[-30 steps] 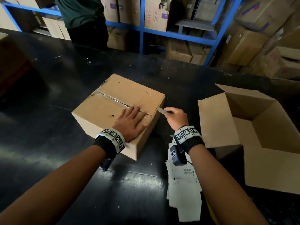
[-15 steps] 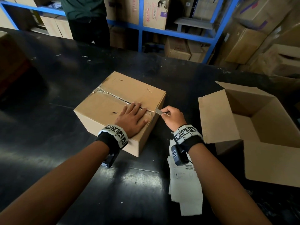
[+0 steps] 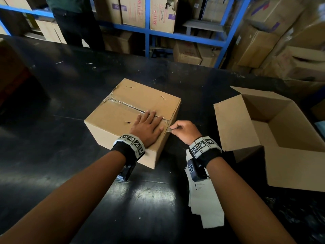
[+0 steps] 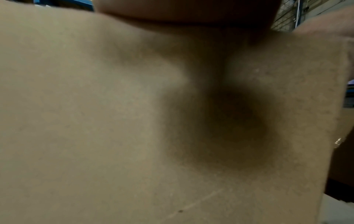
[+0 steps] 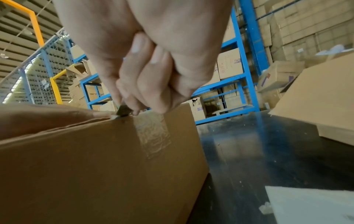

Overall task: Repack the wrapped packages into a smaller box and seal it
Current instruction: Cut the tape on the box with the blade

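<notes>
Hands meet at the centre of the head view: the left hand (image 3: 148, 128) lies flat, fingers straight and together, pressing on top of the taped box (image 3: 133, 110) beside its taped centre seam, while the right hand (image 3: 186, 132), just right of it, is curled round a small blade (image 3: 169, 129) whose tip touches the box's near right top edge. Both forearms reach up from the bottom of the frame, each wrist in a black band with printed markers. The taped box sits closed at centre frame on the black table (image 3: 70, 173); what it holds is hidden. At the right of the frame stands an open box (image 3: 246, 131), flaps up, its visible inside bare cardboard. White paper sheets (image 3: 205, 208) lie under the right forearm, lower centre. In the left wrist view, blurred cardboard of the taped box (image 4: 95, 121) fills nearly the whole frame, with the palm's underside a dark band along the top. In the right wrist view, the right hand (image 5: 149, 68) hangs from the top centre, fingers (image 5: 134, 78) folded tight on the blade (image 5: 123, 111), which meets the top edge of the taped box (image 5: 86, 166) at mid-left, just beside the clear tape strip (image 5: 153, 133) running down the box's side; the left hand's edge rests on the lid at far left.
</notes>
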`<state>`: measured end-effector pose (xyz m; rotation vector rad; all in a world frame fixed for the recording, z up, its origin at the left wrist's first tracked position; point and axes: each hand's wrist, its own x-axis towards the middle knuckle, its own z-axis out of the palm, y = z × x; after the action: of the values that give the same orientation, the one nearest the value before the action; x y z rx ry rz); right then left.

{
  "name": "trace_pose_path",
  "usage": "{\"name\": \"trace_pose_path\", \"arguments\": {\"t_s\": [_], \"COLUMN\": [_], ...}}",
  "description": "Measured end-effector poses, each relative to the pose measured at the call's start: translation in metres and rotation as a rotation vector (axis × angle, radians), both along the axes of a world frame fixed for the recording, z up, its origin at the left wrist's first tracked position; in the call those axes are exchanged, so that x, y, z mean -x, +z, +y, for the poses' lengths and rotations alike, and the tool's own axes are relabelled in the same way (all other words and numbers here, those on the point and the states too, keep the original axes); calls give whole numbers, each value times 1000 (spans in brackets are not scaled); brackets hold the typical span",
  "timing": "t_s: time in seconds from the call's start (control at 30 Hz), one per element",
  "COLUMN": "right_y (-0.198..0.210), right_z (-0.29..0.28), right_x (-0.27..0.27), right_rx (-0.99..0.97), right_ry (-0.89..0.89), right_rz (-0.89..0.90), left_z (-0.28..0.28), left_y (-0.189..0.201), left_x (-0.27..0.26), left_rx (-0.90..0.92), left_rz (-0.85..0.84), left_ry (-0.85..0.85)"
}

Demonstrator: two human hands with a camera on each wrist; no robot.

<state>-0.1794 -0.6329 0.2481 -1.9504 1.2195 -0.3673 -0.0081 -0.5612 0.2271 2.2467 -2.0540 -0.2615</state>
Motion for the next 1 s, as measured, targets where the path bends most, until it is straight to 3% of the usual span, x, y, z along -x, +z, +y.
{"name": "trace_pose_path", "arguments": {"t_s": [0.27,0.43,0.63,0.73,0.87,1.0], "right_y": [14,25,-1,-13,-8,3], "right_z": [11,19,49,60,64,53], "right_x": [15,23,-29,-49,-56,-52], "right_rx": [14,38,3,-16,88,153], "right_ry": [-60,-187,-203,-233,-263,-257], "right_rz": [35,-35,-140,-161,-51,-4], "left_z": [4,10,6,6,11,23], "left_y": [9,14,22,20,17,18], "left_x": [-24,-83,-147,-152,-153,-135], "left_rx": [5,-18,-77,-103,-73,-81], "left_rz": [54,-77,-266,-215,-150,-94], "left_ry": [-41,-56,-30,-33,15,140]}}
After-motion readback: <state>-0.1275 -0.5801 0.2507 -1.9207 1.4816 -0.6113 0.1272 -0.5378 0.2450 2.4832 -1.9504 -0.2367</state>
